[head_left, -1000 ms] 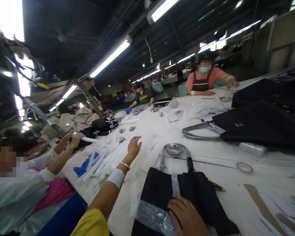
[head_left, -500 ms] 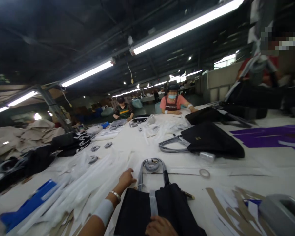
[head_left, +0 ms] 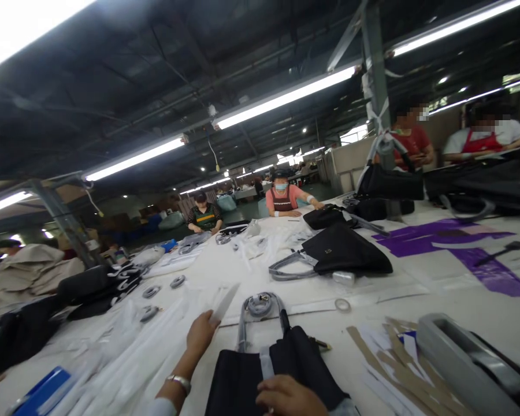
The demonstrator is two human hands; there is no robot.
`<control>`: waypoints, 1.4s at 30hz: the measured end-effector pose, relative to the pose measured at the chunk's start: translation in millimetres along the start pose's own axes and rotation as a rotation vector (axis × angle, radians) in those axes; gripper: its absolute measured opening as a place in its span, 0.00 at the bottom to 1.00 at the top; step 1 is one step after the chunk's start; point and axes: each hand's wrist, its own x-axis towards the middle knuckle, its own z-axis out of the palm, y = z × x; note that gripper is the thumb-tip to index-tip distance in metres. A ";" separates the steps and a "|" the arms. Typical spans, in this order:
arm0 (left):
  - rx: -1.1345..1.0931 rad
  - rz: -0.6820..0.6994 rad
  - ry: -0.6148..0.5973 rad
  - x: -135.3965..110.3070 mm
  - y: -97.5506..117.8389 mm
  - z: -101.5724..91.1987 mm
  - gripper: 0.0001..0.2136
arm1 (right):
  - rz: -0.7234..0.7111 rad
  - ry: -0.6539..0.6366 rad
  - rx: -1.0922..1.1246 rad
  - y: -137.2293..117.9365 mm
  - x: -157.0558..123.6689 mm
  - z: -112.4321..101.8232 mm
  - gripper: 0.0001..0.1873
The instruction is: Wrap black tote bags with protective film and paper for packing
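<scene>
A black handbag (head_left: pixel 234 375) lies before me with its wrapped grey handles pointing away. A coiled strap (head_left: pixel 260 304) sits inside the handle loop, and a pale grey wrapped tab (head_left: pixel 266 363) crosses the bag's top. My right hand (head_left: pixel 290 397) rests on the bag below that tab, its fingers apart and slightly bent. Left of the bag, my left hand (head_left: pixel 201 334) is closed on a thin white strip (head_left: pixel 225 301) that points up and away. Under that arm are long white plastic sleeves (head_left: pixel 130 352). A gold-coloured metal clip (head_left: pixel 321 344) shows at the bag's right side.
A grey tape dispenser (head_left: pixel 455 364) and brown and white paper strips (head_left: pixel 392 352) are at the right. Beyond stand another black bag (head_left: pixel 351 251), a tape roll (head_left: pixel 342 305) and purple sheets (head_left: pixel 442 237). A blue object (head_left: pixel 43 393) lies left. Co-workers (head_left: pixel 282 199) sit across the table.
My left hand has drawn back and now holds the white strip upward. My right hand stays on the bag. The view has swung rightward, showing another co-worker at the right.
</scene>
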 end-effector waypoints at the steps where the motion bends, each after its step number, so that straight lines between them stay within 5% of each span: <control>1: -0.022 0.068 0.064 -5.1 8.9 -13.7 0.16 | 0.051 0.038 0.049 -11.6 2.0 -27.7 0.14; 5: -0.226 0.613 0.251 -45.4 71.8 -59.7 0.14 | 0.510 0.262 0.231 -36.6 6.2 -114.2 0.17; 9: -0.394 0.937 0.269 -93.1 146.5 -71.4 0.19 | 0.942 0.318 0.740 -33.8 3.3 -139.9 0.29; 12: -0.441 1.084 0.183 -119.0 187.3 -61.1 0.20 | 0.973 0.212 1.046 -35.3 -7.6 -143.3 0.30; 14: -0.433 1.174 0.128 -128.3 206.9 -51.3 0.20 | 0.952 0.179 1.054 -35.0 -19.0 -147.0 0.28; 17: -0.441 1.169 0.114 -126.8 227.6 -34.7 0.21 | 0.937 0.335 0.896 -24.2 -41.9 -155.0 0.24; 21: -0.386 0.983 -0.039 -102.0 238.2 -4.3 0.18 | 1.004 0.706 0.532 1.6 -75.2 -161.3 0.21; 26: -0.099 1.081 -0.347 -77.7 232.1 28.6 0.14 | 1.043 0.798 0.406 20.0 -94.1 -155.0 0.25; 37: -0.134 1.079 -0.221 -73.5 215.6 51.9 0.17 | 1.040 0.749 0.516 47.7 -55.8 -134.2 0.24; 42: -0.237 1.061 -0.297 -66.3 210.1 53.7 0.16 | 1.059 0.783 0.481 52.3 -62.5 -131.2 0.22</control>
